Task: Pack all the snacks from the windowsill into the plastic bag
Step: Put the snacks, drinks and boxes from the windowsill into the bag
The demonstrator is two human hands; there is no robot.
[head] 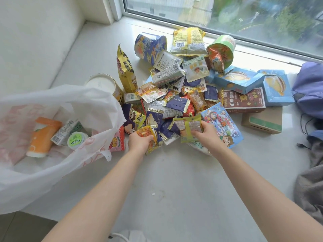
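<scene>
A heap of snacks [176, 102] covers the white windowsill [174, 180]: small packets, boxes, cups and bags. My left hand [139, 141] is closed on a small orange-yellow packet [146, 132] at the heap's near edge. My right hand [208, 134] grips a green-yellow packet [187, 126] beside a blue cartoon box [222, 124]. The white plastic bag [83, 109] lies open at the left, holding an orange cup [42, 137], a small carton [63, 132] and a green-lidded tub [76, 140].
Behind the heap run the window frame and glass [227, 20]. A yellow tall bag [125, 70] and a cylinder tub [104, 84] stand by the plastic bag. Blue boxes [239, 79] and a cardboard box [264, 121] lie right. A purple backpack [309, 88] and grey cloth [311, 186] crowd the right edge.
</scene>
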